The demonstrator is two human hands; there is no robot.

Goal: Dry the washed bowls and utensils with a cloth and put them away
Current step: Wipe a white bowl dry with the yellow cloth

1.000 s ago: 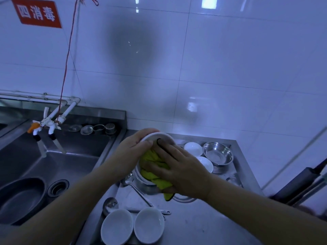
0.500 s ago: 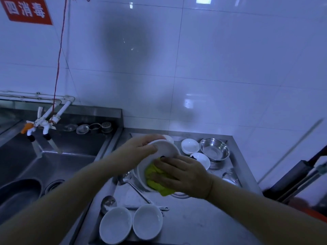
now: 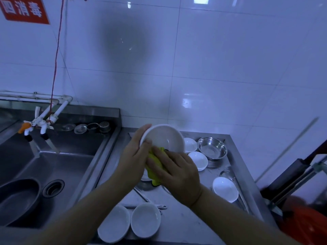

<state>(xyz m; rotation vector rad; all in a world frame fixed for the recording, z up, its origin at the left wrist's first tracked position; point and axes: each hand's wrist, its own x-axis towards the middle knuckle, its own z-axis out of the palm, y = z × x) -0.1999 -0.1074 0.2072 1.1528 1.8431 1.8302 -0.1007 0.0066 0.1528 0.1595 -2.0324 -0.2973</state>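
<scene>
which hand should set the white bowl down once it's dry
Left. The left hand already grips the white bowl by its rim, while the right hand is busy pressing the yellow cloth against it.

A white bowl [image 3: 163, 137] is seen above a yellow cloth [image 3: 154, 162]; right of the bowl a silver basin [image 3: 212, 148]; far left, a red sign [image 3: 23, 10] lettered white.
</scene>
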